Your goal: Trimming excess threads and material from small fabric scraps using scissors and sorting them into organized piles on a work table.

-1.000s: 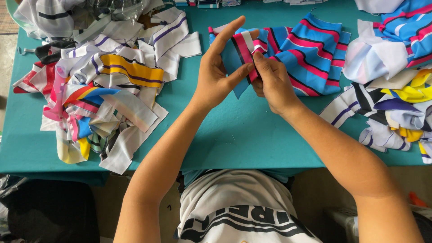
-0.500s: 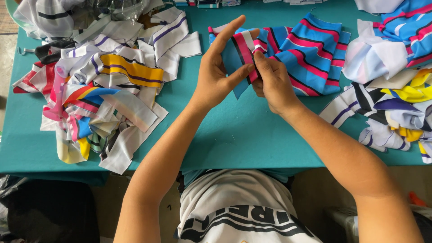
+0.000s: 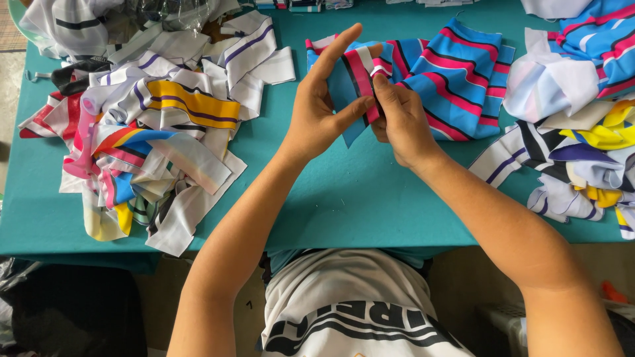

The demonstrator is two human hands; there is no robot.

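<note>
Blue cloth strip (image 3: 354, 82) with pink and black stripes is pinched between both my hands above the far middle of the teal bench (image 3: 331, 198). My left hand (image 3: 317, 112) grips it with thumb and curled fingers, forefinger stretched out. My right hand (image 3: 400, 119) nips its edge between thumb and fingers. Matching striped pieces (image 3: 463, 79) lie just right; a scrap pile (image 3: 145, 132) sits left.

Teal cloth-covered surface (image 3: 344, 198) spans the frame under the grip. Grey concrete floor (image 3: 10, 79) far left of the grip, woven mat (image 3: 10, 33) at the top-left corner. Dark bag (image 3: 73, 311) below-left, under the surface edge. Even daylight, soft shadows.
</note>
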